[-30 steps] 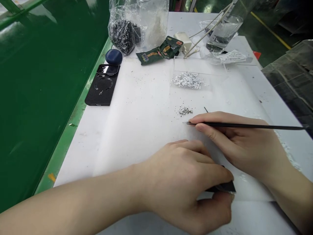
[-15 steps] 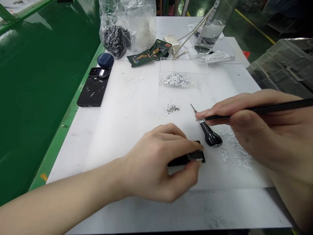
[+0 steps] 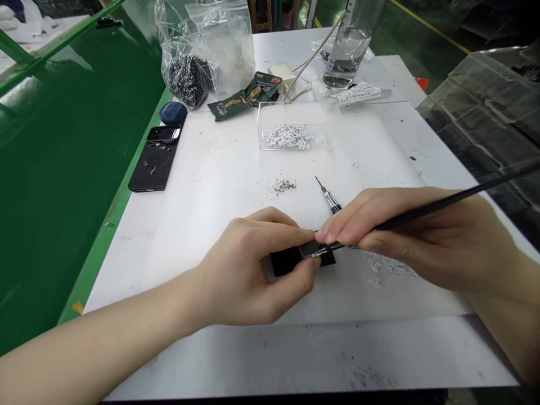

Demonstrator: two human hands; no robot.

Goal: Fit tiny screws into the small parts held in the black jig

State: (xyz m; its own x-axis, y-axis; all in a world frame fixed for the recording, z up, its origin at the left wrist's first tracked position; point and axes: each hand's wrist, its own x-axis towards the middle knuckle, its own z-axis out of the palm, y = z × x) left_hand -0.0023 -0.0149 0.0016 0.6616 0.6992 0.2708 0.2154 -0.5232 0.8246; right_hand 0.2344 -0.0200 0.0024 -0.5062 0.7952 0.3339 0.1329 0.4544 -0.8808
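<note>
A black part [image 3: 291, 262] is pinched by the left hand [image 3: 242, 271], near the middle; tweezers [image 3: 426, 222] are gripped by the right hand [image 3: 405, 236], tips on the part; white pieces [image 3: 288, 136] are heaped in a clear box [image 3: 258, 129], far off

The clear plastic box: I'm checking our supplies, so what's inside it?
A heap of tiny white parts lies inside the clear plastic box. What lies beneath the heap is covered; the pieces are too small to identify.
</note>
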